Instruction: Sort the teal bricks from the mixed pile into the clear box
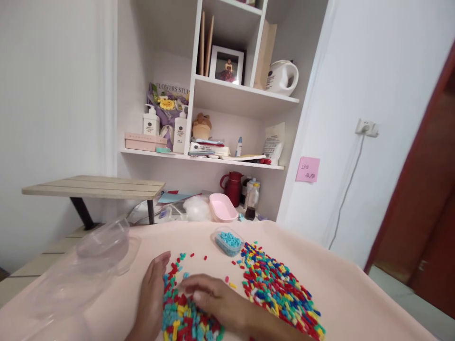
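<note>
A pile of small plastic pieces in red, yellow, green and turquoise (177, 315) lies on the pink-covered table between my hands. My left hand (151, 296) stands on edge along the pile's left side, its fingers stretched out. Over the pile reaches my right hand (220, 300), with thumb and forefinger apart and bent towards the pieces; its other fingers are partly hidden. No piece shows between its fingertips. A small clear tub (229, 251) beyond the hands holds turquoise pieces (229, 239). To the right, a larger mixed heap (280, 291) spreads out, with several loose pieces between the heaps.
Clear plastic containers (103, 246) stand at the left of the pink tablecloth (341, 303). Behind the table are a pink basin (223, 207), a red jug (232, 188) and a bottle of dark liquid (252, 203). A small wooden stand (95, 186) rises at the back left.
</note>
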A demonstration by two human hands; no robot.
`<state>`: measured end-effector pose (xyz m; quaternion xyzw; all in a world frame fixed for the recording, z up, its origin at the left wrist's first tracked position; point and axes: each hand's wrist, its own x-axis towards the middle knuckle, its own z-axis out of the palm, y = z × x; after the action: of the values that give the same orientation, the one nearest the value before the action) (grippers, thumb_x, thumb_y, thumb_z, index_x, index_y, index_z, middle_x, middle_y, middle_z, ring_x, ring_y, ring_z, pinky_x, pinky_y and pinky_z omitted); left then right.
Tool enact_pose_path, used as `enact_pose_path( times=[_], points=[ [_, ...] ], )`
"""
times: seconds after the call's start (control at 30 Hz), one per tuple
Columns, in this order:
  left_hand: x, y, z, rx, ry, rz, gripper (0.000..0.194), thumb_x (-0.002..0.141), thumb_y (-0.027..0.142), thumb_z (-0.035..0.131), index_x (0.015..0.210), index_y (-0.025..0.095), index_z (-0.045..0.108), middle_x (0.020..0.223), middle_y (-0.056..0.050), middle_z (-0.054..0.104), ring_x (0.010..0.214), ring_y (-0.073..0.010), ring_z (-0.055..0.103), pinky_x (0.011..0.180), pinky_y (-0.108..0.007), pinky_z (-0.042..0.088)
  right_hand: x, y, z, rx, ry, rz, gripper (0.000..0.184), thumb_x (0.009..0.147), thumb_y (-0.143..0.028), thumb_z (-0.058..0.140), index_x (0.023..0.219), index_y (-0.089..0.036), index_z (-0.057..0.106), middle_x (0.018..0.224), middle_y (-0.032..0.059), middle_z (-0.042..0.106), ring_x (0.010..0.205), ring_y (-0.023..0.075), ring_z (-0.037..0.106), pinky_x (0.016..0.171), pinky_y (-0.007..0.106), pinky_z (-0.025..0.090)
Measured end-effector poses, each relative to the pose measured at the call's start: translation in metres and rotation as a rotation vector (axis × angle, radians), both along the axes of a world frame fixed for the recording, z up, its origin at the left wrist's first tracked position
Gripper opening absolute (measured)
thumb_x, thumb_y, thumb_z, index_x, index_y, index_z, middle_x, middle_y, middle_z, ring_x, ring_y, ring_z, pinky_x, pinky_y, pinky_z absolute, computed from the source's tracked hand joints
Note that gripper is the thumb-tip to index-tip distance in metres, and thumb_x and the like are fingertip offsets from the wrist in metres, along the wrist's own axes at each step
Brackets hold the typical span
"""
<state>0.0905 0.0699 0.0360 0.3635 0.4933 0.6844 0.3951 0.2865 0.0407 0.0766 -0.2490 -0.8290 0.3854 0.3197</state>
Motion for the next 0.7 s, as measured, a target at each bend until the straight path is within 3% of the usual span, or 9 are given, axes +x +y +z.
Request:
enact_pose_path(
  times=[0.1,0.17,0.27,0.33,0.43,0.7],
  points=[
    [0.002,-0.003,0.004,-0.023,0.041,-0.028,0.055,0.081,0.068,0.046,0.104,0.023,0.066,0.123,-0.008,0.066,0.121,-0.0241,0.057,0.112,-0.043,0.036,0.016,0.022,0.013,0.169,-0.041,-0.343,0.033,0.099,-0.037,0.046,0.125,-0.025,0.062,0.121,0.0068,0.065,0.111,0.0220,0.060,0.097,0.036,0.045],
    [0.004,-0.004,0.007,-0.041,0.085,-0.038,0.057,0.080,0.070,0.046,0.102,0.022,0.067,0.120,-0.008,0.068,0.118,-0.0246,0.059,0.112,-0.045,0.036,0.027,0.043,0.020,0.385,-0.268,-0.633,0.032,0.093,-0.023,0.052,0.124,-0.024,0.062,0.122,0.0094,0.064,0.114,0.0259,0.056,0.098,0.041,0.041],
    [0.004,-0.005,0.009,-0.034,0.119,-0.056,0.059,0.078,0.072,0.048,0.101,0.022,0.067,0.111,-0.009,0.071,0.111,-0.0256,0.063,0.109,-0.048,0.040,0.039,0.071,0.025,0.522,-0.692,-0.881,0.040,0.086,-0.021,0.062,0.126,-0.021,0.061,0.123,0.0138,0.062,0.113,0.0312,0.054,0.094,0.045,0.038],
    [0.003,-0.004,0.008,-0.019,0.117,-0.063,0.060,0.077,0.073,0.048,0.101,0.022,0.068,0.106,-0.009,0.073,0.106,-0.0258,0.065,0.106,-0.049,0.043,0.044,0.083,0.026,0.523,-0.829,-0.917,0.031,0.083,-0.024,0.066,0.113,-0.018,0.067,0.115,0.0144,0.065,0.109,0.0317,0.054,0.090,0.044,0.037],
    [0.001,-0.003,0.006,-0.010,0.105,-0.053,0.058,0.078,0.072,0.049,0.099,0.022,0.068,0.103,-0.009,0.074,0.102,-0.0255,0.067,0.103,-0.049,0.045,0.047,0.088,0.024,0.511,-0.853,-0.901,0.017,0.084,-0.017,0.063,0.099,-0.017,0.070,0.106,0.0127,0.068,0.106,0.0289,0.054,0.087,0.040,0.034],
    [0.004,-0.003,0.009,-0.001,0.087,-0.045,0.055,0.077,0.069,0.052,0.097,0.020,0.068,0.099,-0.010,0.073,0.098,-0.0244,0.068,0.100,-0.047,0.047,0.050,0.058,0.013,0.492,-0.762,-0.783,0.018,0.083,-0.022,0.068,0.101,-0.026,0.071,0.105,0.0045,0.068,0.104,0.0248,0.054,0.087,0.037,0.034]
  ],
)
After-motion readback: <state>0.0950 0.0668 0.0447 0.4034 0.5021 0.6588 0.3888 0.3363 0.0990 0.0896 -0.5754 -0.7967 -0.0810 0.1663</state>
